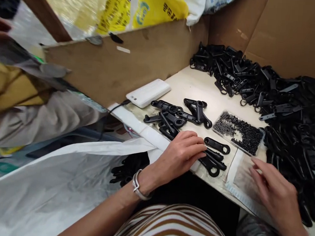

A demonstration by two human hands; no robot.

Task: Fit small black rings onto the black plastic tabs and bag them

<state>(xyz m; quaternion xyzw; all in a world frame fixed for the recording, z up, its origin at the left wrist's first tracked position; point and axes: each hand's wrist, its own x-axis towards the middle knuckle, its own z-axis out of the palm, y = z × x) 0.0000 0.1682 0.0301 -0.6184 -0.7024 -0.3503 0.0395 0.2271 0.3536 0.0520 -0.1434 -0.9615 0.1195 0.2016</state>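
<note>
My left hand (183, 152) is closed over the near ends of several black plastic arms at the table's front edge; what its fingertips grip is hidden. One loose black arm with a ring end (217, 145) lies just beyond it. My right hand (275, 189) is over a clear plastic sheet (246, 174) at the front edge, thumb and forefinger apart, nothing visible between them. Behind that sheet stands a clear shallow box (238, 132) of tiny black and grey parts. A small group of black arms (173, 119) lies beyond my left hand.
A large heap of black parts (295, 106) fills the right and back. At the left are a white power bank (148, 93) with a cable and a cardboard wall (123, 65). A white sack (61, 183) hangs below. Another person's sleeve (52, 114) shows at far left.
</note>
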